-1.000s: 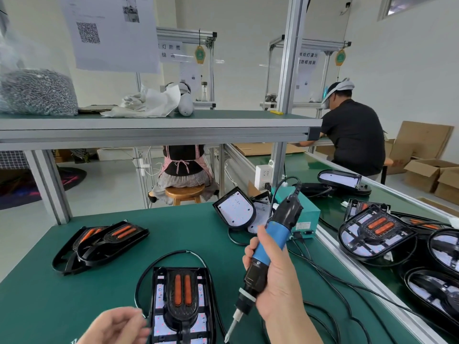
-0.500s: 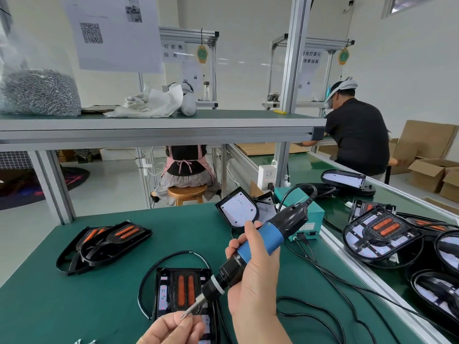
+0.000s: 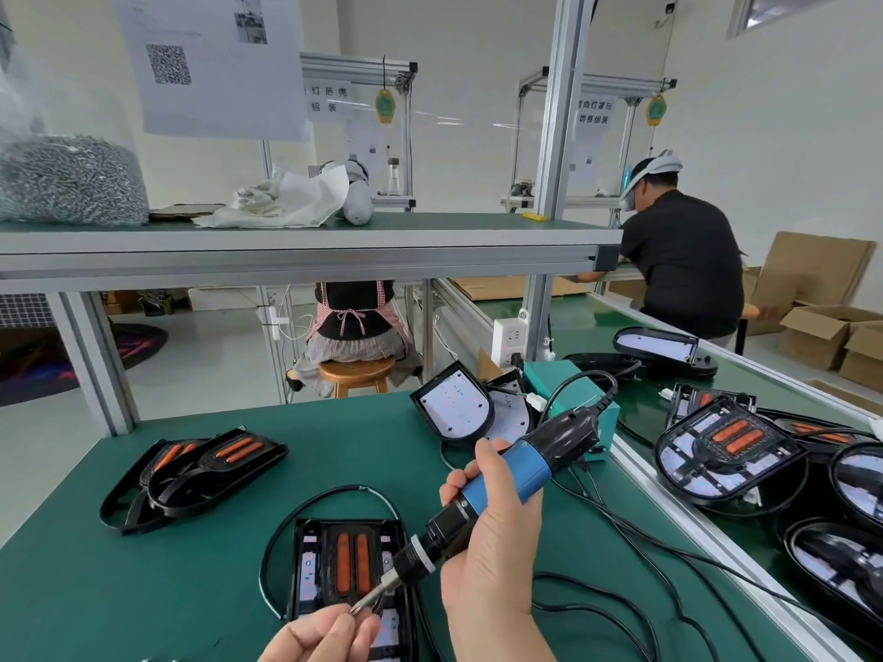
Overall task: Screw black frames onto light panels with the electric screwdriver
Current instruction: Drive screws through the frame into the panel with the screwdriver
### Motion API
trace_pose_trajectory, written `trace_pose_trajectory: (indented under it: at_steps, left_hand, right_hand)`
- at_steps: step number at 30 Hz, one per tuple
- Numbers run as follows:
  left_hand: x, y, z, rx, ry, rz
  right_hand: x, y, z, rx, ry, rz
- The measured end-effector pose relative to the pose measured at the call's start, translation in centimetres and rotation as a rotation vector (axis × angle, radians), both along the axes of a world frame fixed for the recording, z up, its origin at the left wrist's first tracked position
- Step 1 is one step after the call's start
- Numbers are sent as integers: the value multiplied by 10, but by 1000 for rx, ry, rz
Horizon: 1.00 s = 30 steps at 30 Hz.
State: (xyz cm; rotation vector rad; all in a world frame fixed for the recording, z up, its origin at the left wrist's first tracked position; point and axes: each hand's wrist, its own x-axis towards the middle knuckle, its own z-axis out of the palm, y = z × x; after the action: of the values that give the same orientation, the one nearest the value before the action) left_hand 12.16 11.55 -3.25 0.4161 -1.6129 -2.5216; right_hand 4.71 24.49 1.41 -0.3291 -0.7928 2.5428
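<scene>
My right hand (image 3: pixel 492 561) grips the blue and black electric screwdriver (image 3: pixel 501 484), tilted with its bit pointing down and to the left. My left hand (image 3: pixel 320 635) pinches its fingertips at the bit's tip (image 3: pixel 356 609); a screw there is too small to make out. Under both lies a light panel with a black frame and two orange strips (image 3: pixel 349 561) on the green table (image 3: pixel 143 590). A black cable loops around the panel.
Spare black frames (image 3: pixel 191 475) lie at the left. A white light panel (image 3: pixel 454 403) leans by a teal power box (image 3: pixel 568 389). Several finished lamps (image 3: pixel 731 451) crowd the right conveyor. Cables trail at the right. A bag of screws (image 3: pixel 67 183) sits on the shelf. Two people work beyond.
The screwdriver has tipped from nearly upright to slanting left. My left hand has moved right, up to the bit's tip, and pinches there.
</scene>
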Motion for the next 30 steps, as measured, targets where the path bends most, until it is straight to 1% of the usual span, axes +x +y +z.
trace_pose_trajectory:
  at_steps: [2,4,7,10,12,14,15,16,18,19,20,21,22,23,24,25,26,27,29,30]
  left_hand:
    - [2,1,3,-20,-20,4]
    - [1,3,-2,0,18,7]
    - [0,7,0,-95,39,-11]
    - [-10,5,-7,-253,33,120]
    - [-16,6,-15,-265,43,90]
    - [-19,7,-22,-299,-15,43]
    - [-16,6,-25,-310,-13,-3]
    - [-16,2,-23,-308,-18,-2]
    - [-14,2,-14,-111,-5,17]
    - [-19,-1,-6,-40,-80,-82]
    - [-24,-10,3,94,-230,-147]
    - [-19,-9,-5,36,-280,-187]
    - [-15,-4,-5,-30,-261,-230]
    - [-13,5,-7,-160,-147,-240]
    - [-18,-8,-15,-315,-73,-224]
    - [-19,-14,-20,-497,-111,-175]
    - [-21,-17,-21,-555,-92,-113]
    - [-23,-12,-22,-470,-50,-77]
    - [-21,-3,-24,-378,20,-69]
    - [-17,0,-23,-367,14,-126]
  right_hand:
    - [0,1,-2,-7,-8,-5]
    - [1,1,-3,-19,-20,-5]
    - [1,2,-5,-58,-58,-3]
    - [1,3,-9,-122,-115,19]
    - [1,4,-12,-154,-140,30]
    - [1,4,-15,-162,-153,25]
    - [1,4,-16,-163,-159,23]
    - [1,4,-16,-167,-164,24]
    - [1,3,-17,-185,-173,38]
    - [0,3,-16,-195,-180,46]
    - [0,4,-16,-202,-186,51]
    - [-1,4,-16,-205,-189,57]
    - [-1,4,-15,-206,-190,61]
    - [-1,4,-15,-207,-192,65]
    - [0,3,-15,-210,-193,65]
    - [0,4,-15,-213,-194,64]
    - [1,4,-15,-215,-192,64]
    - [1,4,-15,-216,-191,64]
    - [2,5,-14,-222,-197,64]
    - [2,5,-14,-225,-201,66]
